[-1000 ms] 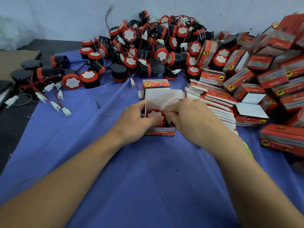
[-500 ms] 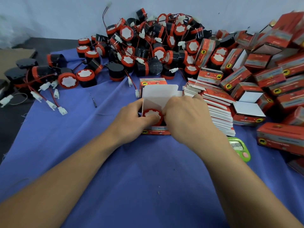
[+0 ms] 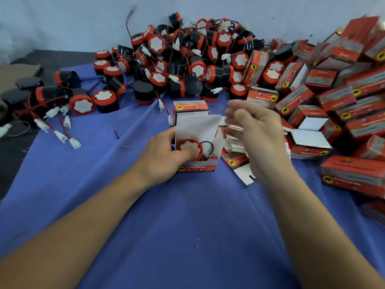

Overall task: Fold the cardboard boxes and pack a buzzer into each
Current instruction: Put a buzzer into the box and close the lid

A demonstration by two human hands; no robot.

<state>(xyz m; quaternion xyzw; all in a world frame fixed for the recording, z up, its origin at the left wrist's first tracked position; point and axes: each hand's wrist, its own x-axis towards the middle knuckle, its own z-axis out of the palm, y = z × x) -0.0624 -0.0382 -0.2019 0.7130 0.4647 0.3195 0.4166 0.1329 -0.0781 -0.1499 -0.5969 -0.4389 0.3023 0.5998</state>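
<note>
Packing line: an open box (image 3: 198,166) stands upright at the centre of the blue cloth (image 3: 187,226) covering the tabletop, its lid flap raised at 12 o'clock. A red-rimmed buzzer (image 3: 188,148) sits inside, against the left wall, white face up, with a black wire loop beside it.

The left hand (image 3: 164,157) comes in from 9 o'clock. Its grip is clamped over the box's left wall, thumb pressed on the buzzer's face and fingers outside the card.

The right hand (image 3: 258,132) hovers just off the box at 3 o'clock and touches nothing. Its grip is released, with fingers loosely spread and blurred. Beneath it lies a stack (image 3: 234,143) of flat, unfolded cartons.

A pile (image 3: 187,59) of loose buzzers, trailing red wires and white plugs, fills 10 to 12 o'clock against the pale wall (image 3: 73,21). A heap (image 3: 333,97) of folded cartons spreads from 1 to 3 o'clock. A small dark pin (image 3: 115,131) lies alone on the cloth at 10 o'clock.
</note>
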